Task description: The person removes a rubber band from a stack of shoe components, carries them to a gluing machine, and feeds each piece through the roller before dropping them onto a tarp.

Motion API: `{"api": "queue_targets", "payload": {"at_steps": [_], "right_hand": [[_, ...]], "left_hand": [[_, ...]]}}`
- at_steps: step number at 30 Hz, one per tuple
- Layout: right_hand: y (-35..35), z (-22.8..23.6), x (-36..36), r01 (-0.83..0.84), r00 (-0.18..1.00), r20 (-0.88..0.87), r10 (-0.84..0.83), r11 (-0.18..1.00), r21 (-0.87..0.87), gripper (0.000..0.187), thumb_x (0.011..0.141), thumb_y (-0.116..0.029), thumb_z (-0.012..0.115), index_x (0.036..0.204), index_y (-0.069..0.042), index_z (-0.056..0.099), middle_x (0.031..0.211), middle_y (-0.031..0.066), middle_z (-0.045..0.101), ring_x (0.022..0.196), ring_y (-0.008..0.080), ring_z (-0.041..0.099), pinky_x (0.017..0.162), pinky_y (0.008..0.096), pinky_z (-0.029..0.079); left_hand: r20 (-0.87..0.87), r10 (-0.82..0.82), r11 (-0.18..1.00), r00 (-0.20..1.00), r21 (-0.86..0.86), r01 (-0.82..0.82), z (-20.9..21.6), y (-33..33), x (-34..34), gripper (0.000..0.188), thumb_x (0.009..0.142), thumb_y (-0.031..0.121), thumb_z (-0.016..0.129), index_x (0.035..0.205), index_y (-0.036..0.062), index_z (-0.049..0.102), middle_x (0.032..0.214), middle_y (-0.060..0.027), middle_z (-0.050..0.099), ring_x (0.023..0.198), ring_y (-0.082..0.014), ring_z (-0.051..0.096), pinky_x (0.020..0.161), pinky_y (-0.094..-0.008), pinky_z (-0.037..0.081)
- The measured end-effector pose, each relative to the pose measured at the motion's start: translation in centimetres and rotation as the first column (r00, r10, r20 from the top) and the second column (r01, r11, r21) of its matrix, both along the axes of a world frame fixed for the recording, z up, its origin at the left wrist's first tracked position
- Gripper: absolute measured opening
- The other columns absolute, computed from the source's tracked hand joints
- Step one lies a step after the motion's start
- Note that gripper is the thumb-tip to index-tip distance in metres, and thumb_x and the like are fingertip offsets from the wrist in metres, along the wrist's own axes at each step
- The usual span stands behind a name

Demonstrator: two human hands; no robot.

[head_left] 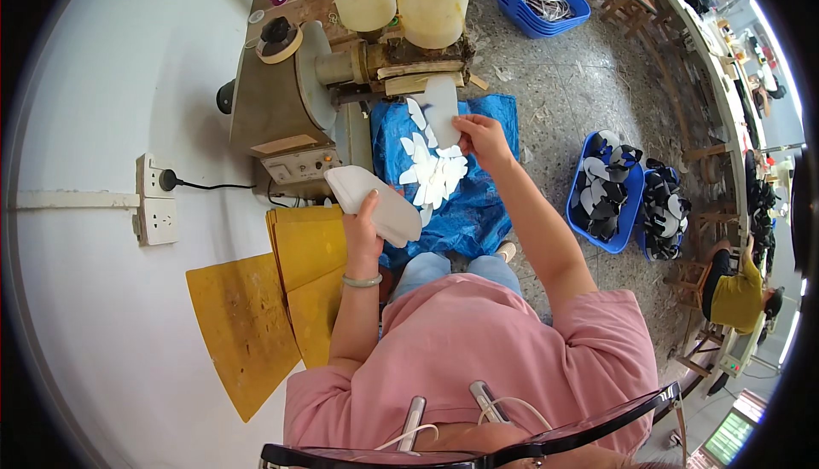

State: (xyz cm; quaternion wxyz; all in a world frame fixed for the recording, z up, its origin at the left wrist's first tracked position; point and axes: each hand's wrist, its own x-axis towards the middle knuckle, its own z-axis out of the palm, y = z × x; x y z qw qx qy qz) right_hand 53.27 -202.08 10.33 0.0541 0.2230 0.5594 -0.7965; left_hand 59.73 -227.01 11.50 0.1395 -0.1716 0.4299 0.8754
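Right fingers (471, 129) pinched on white sheet (440, 111) beside machine (286, 98); left fingers (368, 205) closed round sheet stack (384, 211), near side of machine. I'd present sheet flat, square, fingers clear.

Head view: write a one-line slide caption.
Left fingers grip a stack of white sheets, right fingers another white sheet, over white cutouts on a blue tarp.

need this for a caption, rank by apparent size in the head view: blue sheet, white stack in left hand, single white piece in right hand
1. blue sheet, largest even though partly covered
2. white stack
3. single white piece, smallest
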Motion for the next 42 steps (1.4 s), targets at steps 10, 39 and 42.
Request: {"api": "queue_targets", "payload": {"at_steps": [10, 39, 42], "right_hand": [[-0.9, 4.4, 4.1, -0.191, 0.981, -0.017, 0.191, 0.981, -0.025, 0.019, 0.084, -0.016, 0.062, 0.092, 0.002, 0.062, 0.067, 0.0025, 0.058, 0.048, 0.0068, 0.047, 0.043, 0.0203, 0.038], [0.0, -1.5, 0.3, -0.011, 1.000, -0.021, 0.010, 0.998, -0.055, 0.021, 0.087, -0.018, 0.058, 0.087, 0.003, 0.057, 0.057, 0.0044, 0.054, 0.041, 0.0104, 0.048, 0.036, 0.0237, 0.035], [0.6, -1.6, -2.0, 0.036, 0.999, -0.026, -0.037, 0.999, -0.034, 0.021, 0.085, -0.017, 0.060, 0.085, 0.004, 0.060, 0.056, 0.0052, 0.055, 0.042, 0.0110, 0.051, 0.038, 0.0237, 0.038]], "left_hand": [[0.037, 0.014, 1.000, 0.999, 0.014, -0.015, -1.3, -0.6, 0.5, 0.041, 0.083, 0.005, 0.055, 0.119, -0.0085, 0.039, 0.104, -0.0234, 0.054, 0.093, -0.0397, 0.060, 0.083, -0.0500, 0.051], [0.241, -0.131, 0.991, 0.962, 0.024, 0.129, -2.7, 2.7, 3.2, 0.049, 0.091, 0.035, 0.048, 0.119, -0.0053, 0.044, 0.106, -0.0187, 0.057, 0.101, -0.0349, 0.056, 0.089, -0.0443, 0.044], [0.246, -0.137, 0.989, 0.960, 0.087, 0.119, -2.5, 2.6, 2.8, 0.044, 0.090, 0.027, 0.047, 0.119, -0.0061, 0.043, 0.108, -0.0192, 0.057, 0.102, -0.0352, 0.056, 0.089, -0.0445, 0.045]]}}
